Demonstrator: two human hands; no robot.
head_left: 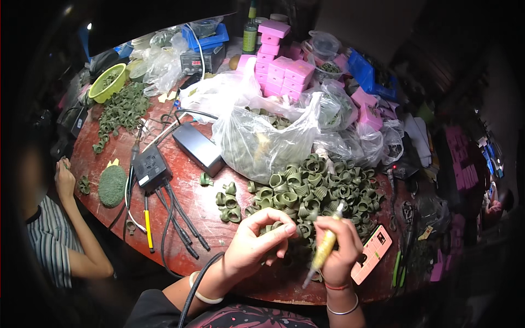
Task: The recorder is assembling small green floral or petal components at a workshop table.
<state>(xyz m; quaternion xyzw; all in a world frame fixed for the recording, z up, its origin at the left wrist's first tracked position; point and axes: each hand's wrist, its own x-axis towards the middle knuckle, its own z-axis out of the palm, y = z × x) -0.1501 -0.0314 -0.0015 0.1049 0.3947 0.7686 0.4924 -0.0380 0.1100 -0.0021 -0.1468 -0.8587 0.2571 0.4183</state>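
Green rings [307, 188], ridged and curled, lay heaped on a scuffed red table [202, 205] before stacked pink boxes [284, 74]; right hand [343, 245] gripped a yellow pen-like tool [324, 249], left hand [251, 240] curled, contents unclear.

Ring pile [314, 188] before plastic bag [246, 143] | stacked boxes [284, 74] behind bag | phone [373, 252] right of pile

1 red readout [196, 63] glows on a dark box [212, 61]; 1 yellowish label [249, 42] wraps a bottle [251, 27]; neither reads clearly.
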